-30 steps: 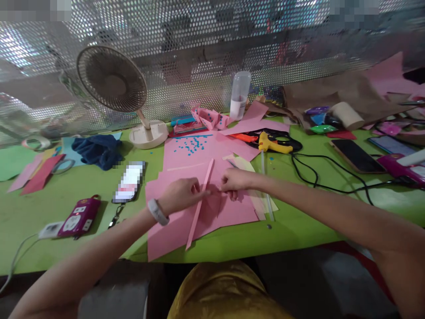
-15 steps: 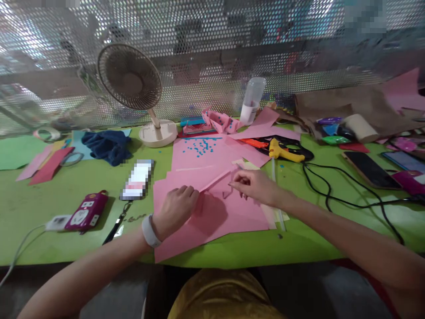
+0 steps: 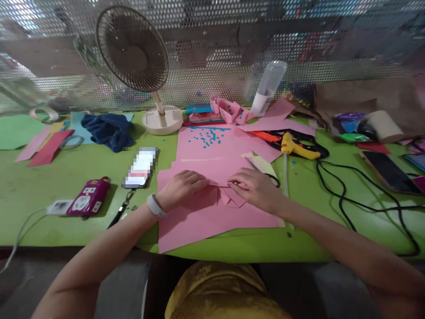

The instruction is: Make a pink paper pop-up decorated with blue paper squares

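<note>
Through the head camera I find the narrow pink strip (image 3: 217,183) turned almost level, running crosswise between the two hands; a second ago it lay slanting down the pink sheets (image 3: 199,232), and half a second ago its upper end was raised towards the right side. The left hand (image 3: 182,188) is over the strip's left part, its fingers close together, though I cannot tell whether it pinches or only presses, since the thumb is hidden. The right hand (image 3: 257,188) has its thumb and fingertips drawn together and appears to pinch the right end. Just below, a small folded pink piece (image 3: 229,199) lies on the sheets, between the hands. I judge that this puts the strip under two-handed control, lined up along the folded piece's upper side, although I cannot make out whether they touch. Scissors (image 3: 253,164) now show beside the right hand, with the yellow glue gun (image 3: 290,145) beyond them.
</note>
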